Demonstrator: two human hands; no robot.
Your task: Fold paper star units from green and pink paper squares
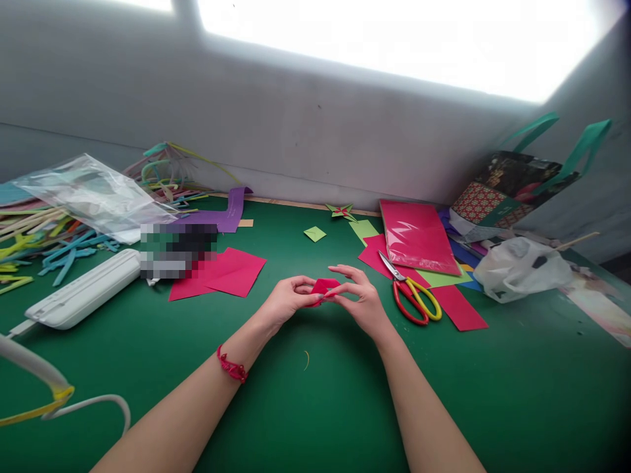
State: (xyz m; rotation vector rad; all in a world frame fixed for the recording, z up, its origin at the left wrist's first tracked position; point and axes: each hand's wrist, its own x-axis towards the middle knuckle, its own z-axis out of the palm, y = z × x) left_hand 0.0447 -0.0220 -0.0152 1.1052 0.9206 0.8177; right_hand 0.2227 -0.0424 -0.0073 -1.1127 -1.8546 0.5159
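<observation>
Over the green table [315, 407], the left hand [284, 301] and right hand [362, 299] pinch a small folded red paper piece [323, 287] between their fingertips, just above the tabletop. Red-and-yellow scissors [413, 295] lie just right of them; loose red paper sheets [224, 272] rest to the left.

We take this for a craft workshop: a green table [315, 407] against a bare grey wall [296, 131], strewn with coloured paper sheets [231, 272], scissors [414, 295], folded paper stars [341, 211], bundles of paper strips [59, 246] and bags [513, 184].
</observation>
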